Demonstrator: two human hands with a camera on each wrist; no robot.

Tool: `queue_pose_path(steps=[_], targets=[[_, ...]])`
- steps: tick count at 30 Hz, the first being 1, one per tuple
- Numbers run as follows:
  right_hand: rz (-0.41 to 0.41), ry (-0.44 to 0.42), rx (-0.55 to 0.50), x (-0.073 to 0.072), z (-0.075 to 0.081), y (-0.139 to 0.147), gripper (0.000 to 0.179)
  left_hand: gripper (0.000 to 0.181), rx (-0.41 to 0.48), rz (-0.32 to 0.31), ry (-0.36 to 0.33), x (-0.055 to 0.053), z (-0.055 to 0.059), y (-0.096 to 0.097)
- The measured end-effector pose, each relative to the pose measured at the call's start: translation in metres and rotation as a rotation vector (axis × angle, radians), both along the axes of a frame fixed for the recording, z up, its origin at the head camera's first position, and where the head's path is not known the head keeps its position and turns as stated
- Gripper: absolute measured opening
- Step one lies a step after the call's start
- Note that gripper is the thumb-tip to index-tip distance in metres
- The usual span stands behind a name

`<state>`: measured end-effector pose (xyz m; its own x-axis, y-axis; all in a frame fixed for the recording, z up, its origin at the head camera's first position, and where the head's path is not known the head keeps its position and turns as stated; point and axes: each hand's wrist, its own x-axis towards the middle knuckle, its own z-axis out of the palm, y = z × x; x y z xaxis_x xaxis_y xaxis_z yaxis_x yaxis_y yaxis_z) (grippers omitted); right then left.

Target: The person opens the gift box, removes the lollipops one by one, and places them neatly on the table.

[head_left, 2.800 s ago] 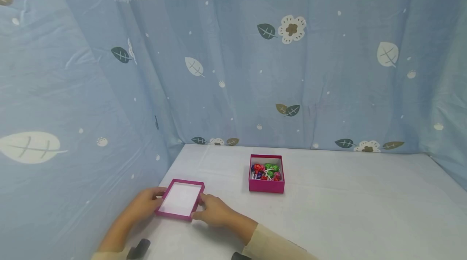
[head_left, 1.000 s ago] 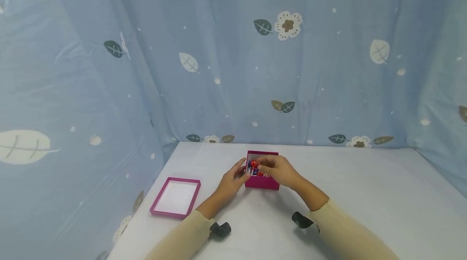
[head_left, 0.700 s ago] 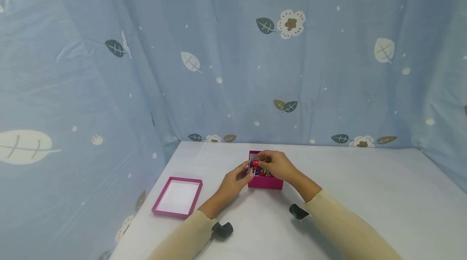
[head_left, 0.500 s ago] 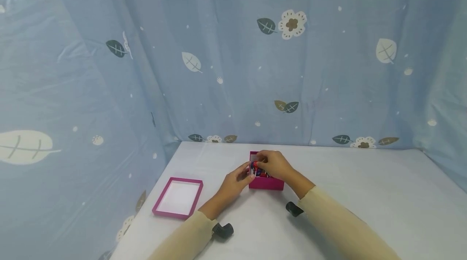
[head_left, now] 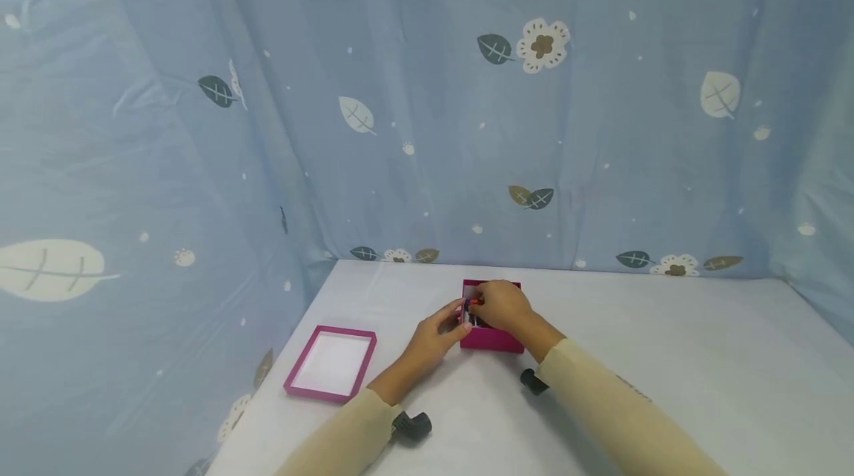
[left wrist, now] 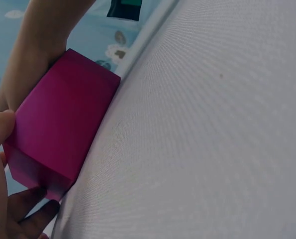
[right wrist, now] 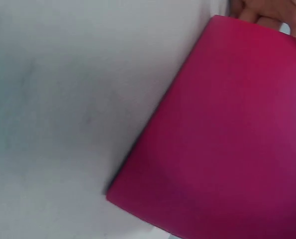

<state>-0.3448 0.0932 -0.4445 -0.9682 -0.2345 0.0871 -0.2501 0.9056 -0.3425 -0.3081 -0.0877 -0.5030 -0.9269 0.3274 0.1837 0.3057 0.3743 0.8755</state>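
A magenta box (head_left: 492, 339) with a white inside stands uncovered on the table. My left hand (head_left: 427, 341) holds its left end, thumb at the near corner and fingers along the side; the left wrist view shows the thumb (left wrist: 1, 127) at the top edge and fingertips low on the end wall. My right hand (head_left: 505, 305) reaches over the near wall into the box, fingers bent down. A red-wrapped lollipop (head_left: 476, 302) shows between its thumb and fingers. The right hand hides most of the other lollipops, and the box wall (right wrist: 212, 134) hides its fingers in the right wrist view.
The magenta lid (head_left: 330, 363) lies upturned on the white table (head_left: 667, 365), left of the box and beside the left forearm. Dark wrist devices (head_left: 414, 426) sit below both sleeves. A blue patterned curtain (head_left: 427, 127) hangs behind and to the left.
Both hands left the lid, which lies on the table, and went to the box. The right hand has sunk deeper among the lollipops; the left stays at the box's left end.
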Motion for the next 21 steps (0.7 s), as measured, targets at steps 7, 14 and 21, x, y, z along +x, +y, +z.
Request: queue_pose_path(steps=[7,14,21], targets=[[0.030,0.016,-0.021,0.000,0.000,0.000,0.029,0.062,-0.011,0.003,0.015,0.001,0.000,0.001],[0.002,0.018,-0.154,-0.002,0.003,0.006,0.028,0.061,-0.027,0.011,0.005,0.001,0.002,0.001],[-0.010,0.048,-0.334,-0.002,0.010,0.020,0.040,0.061,-0.029,0.003,0.005,-0.001,0.003,0.002]])
